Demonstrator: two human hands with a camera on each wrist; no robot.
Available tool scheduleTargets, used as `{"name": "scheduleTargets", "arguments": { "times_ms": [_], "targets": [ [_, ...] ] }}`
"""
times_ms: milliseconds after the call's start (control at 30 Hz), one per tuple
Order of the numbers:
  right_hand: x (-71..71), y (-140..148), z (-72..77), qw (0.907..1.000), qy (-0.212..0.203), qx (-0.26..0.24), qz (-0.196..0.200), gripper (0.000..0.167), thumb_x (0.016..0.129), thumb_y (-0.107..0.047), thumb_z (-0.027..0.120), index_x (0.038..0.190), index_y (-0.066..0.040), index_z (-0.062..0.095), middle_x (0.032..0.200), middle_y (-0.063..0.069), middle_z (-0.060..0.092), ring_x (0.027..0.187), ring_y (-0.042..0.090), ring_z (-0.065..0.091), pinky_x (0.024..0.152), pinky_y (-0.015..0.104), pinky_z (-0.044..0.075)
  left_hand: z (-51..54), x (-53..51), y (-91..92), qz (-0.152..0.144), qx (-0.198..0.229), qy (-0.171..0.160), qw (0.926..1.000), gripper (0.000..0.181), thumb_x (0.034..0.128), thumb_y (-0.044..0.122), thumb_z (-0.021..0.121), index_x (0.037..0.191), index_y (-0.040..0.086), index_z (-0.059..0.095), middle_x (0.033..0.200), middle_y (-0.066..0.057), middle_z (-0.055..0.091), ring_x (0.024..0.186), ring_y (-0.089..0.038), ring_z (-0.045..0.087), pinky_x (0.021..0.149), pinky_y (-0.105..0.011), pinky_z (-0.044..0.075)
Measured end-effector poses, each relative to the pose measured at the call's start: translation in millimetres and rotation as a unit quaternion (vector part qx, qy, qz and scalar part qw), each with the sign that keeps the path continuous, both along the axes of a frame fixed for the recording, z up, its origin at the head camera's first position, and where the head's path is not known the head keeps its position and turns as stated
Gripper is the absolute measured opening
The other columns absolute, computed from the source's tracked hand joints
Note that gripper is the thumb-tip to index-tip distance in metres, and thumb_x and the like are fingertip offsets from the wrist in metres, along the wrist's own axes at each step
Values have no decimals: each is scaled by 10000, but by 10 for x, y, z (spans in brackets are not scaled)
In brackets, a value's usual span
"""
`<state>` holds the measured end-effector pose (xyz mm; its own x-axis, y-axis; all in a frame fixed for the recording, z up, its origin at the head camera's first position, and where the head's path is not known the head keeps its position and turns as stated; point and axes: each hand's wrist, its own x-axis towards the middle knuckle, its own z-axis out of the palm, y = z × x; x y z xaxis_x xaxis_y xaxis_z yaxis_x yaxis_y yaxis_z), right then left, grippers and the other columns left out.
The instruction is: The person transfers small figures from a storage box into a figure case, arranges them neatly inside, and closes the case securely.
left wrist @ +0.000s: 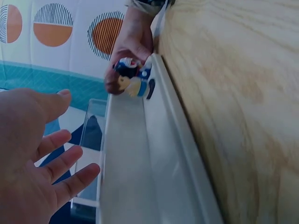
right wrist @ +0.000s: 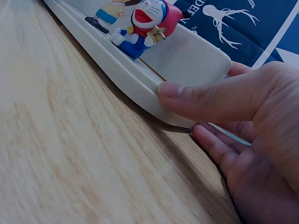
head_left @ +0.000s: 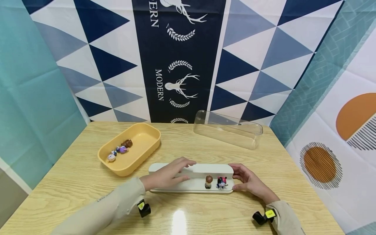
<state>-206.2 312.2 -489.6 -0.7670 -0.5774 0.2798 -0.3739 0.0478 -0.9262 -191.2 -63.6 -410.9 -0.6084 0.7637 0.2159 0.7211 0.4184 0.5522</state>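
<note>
Pinching white tray [head_left: 196, 184] with right fingers [right wrist: 217, 143], left fingers [left wrist: 77, 184] spread above, backdrop [head_left: 179, 49] printed "MODERN"

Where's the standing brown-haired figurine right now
In the head view, the brown-haired figurine stands toward the right end of the white stand, just left of the red-hooded figurine.

A pale wood-grain tabletop [head_left: 73, 182] spans the lower part of the head view, with a bright reflection [head_left: 179, 222] at bottom centre. Behind it hangs cloth [head_left: 100, 19] in navy, grey-blue and white triangles, split at upper centre by a black panel [head_left: 179, 49] (white stags, laurels, "MODERN"). Teal fabric [head_left: 35, 81] covers the left; white fabric [head_left: 337, 140] with orange circles, the right.
</note>
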Motion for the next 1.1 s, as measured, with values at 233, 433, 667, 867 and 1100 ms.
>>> {"name": "scheduleTargets", "arguments": {
  "times_ms": [233,433,667,867,1100],
  "targets": [
    [5,-4,2,10000,-85,5,-22,781,766,119,759,1438,94,360,1302,80,530,1157,82,550,975,219,481,59,-65,-182,102,-309,452,9984,520,1007,176,605,1463,22,409,1383,-139,508,1264,-265,480,1068,-425,416],
    [1,7,-2,9999,-98,-13,18,792,769,119,756,1447,97,346,1315,38,528,1173,77,545,980,221,479,117,-108,-323,263,-848,535,9946,553,1006,214,612,1478,30,392,1388,-140,502,1247,-265,483,1040,-424,436],
    [-10,11,-17,9999,-74,-61,89,793,769,120,755,1445,104,340,1324,4,521,1184,69,536,981,218,478,166,-162,-530,426,-943,802,9914,582,985,215,647,1469,9,399,1370,-150,504,1255,-305,470,1036,-468,430],
    [-14,12,-26,9999,9,-75,118,787,768,128,751,1441,106,343,1320,12,524,1177,77,540,977,220,480,172,-271,-766,853,-1149,703,9872,636,986,255,645,1491,-7,361,1416,-189,459,1300,-356,421,1072,-511,393],
    [-12,18,-27,10000,-47,-37,72,788,772,128,749,1447,103,343,1322,28,523,1169,77,546,976,217,480,232,-393,-1046,1307,-1204,775,9810,636,988,268,641,1479,-32,368,1429,-225,450,1303,-402,416,1082,-553,361]
  ]
}}
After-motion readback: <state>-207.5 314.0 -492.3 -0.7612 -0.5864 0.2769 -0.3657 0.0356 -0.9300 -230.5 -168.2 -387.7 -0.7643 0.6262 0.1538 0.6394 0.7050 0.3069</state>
